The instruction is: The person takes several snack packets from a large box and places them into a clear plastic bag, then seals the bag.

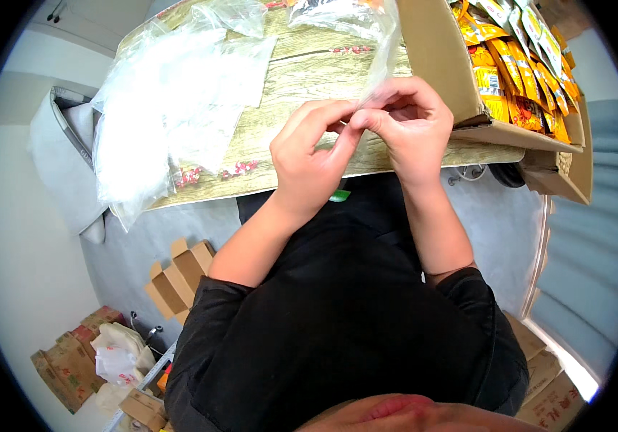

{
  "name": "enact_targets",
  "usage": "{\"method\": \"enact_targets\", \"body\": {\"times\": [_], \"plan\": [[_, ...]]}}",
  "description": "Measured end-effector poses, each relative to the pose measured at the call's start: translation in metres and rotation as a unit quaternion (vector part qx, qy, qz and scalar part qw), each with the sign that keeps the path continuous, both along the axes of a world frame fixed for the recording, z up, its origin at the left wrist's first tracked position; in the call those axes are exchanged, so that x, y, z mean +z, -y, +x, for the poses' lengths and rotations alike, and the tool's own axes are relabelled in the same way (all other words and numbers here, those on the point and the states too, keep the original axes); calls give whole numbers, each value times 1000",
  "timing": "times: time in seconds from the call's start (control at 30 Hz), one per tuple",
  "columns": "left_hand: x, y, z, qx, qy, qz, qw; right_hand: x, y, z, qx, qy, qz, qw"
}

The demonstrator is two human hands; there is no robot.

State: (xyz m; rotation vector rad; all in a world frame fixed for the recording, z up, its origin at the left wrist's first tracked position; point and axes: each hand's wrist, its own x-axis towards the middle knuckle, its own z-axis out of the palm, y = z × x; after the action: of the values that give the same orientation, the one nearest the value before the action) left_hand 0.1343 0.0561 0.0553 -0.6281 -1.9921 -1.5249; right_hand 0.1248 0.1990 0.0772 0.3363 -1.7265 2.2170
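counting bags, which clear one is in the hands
The clear bag pinched between the left hand and right hand, with orange and dark contents showing; the other clear bags lie piled at left.

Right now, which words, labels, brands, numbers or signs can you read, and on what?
Orange packets: printed, mostly too small to read; rest not copied out.
White plastic bag: red print, too blurred to read.
Lower-left carton: reddish print, too small to read.
Lower-right carton: dark characters, not copied out.
Clear bag pinched by left hand and right hand: no print I can make out.
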Motion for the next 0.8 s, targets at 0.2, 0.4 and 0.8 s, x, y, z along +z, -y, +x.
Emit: {"method": "enact_targets", "body": {"times": [0.2,0.4,0.8], "plan": [[-15,-14,7,-102,318,411,848,14,-1,-3,-71,-82,202,973],[-35,-21,11,-123,346,522,770,1,12,2,-109,-189,463,859],[-55,-12,-6,-74,374,438,814,-20,11,19,-82,-119,499,855]]}}
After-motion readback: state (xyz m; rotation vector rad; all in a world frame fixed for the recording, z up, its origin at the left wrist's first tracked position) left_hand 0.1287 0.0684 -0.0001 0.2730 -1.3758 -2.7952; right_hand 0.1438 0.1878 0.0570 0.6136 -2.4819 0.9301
